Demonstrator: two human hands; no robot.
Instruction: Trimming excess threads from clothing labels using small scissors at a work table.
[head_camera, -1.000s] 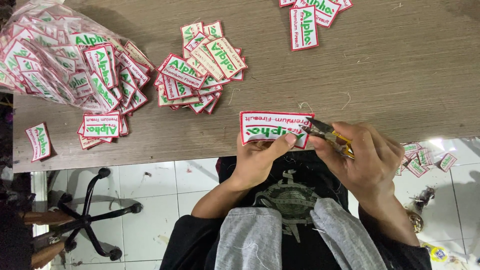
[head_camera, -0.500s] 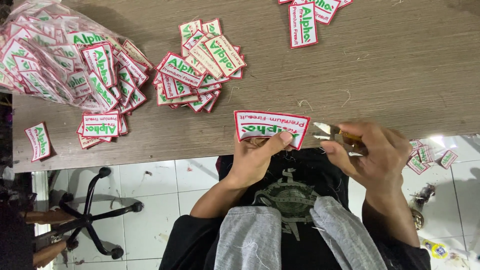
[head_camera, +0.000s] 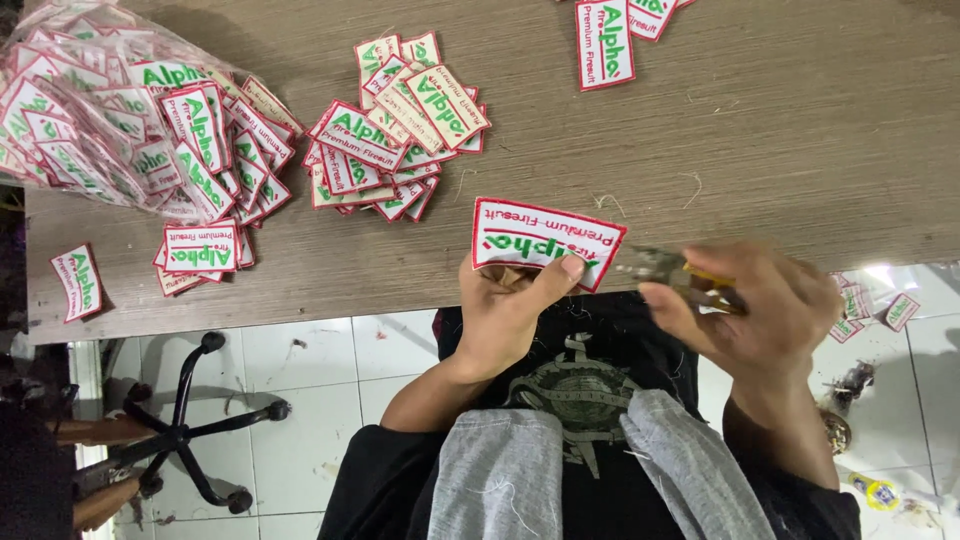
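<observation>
holding a white embroidered patch (head_camera: 545, 240) with a red border and green lettering at the near edge of a worn wooden table (head_camera: 760, 140), the left hand (head_camera: 510, 305) pinches it, thumb pressed on its face and fingers curled behind. the right hand (head_camera: 765, 310) is closed around a small pair of snips (head_camera: 665, 268) with yellow handles, the metal tips pointing at the patch's right end, just beside it; motion blur hides whether the blades touch the cloth. the two hands sit apart, the patch and snips between them.

a loose heap of similar patches (head_camera: 395, 125) lies further back on the table, and a clear plastic bag (head_camera: 90, 110) stuffed with more spills open at the far left. a few single patches (head_camera: 605, 45) rest near the table's far edge. below the table, a white tiled floor (head_camera: 300, 360) shows the black base of a swivel chair (head_camera: 190, 435) and scattered patches on the floor (head_camera: 870, 305).
</observation>
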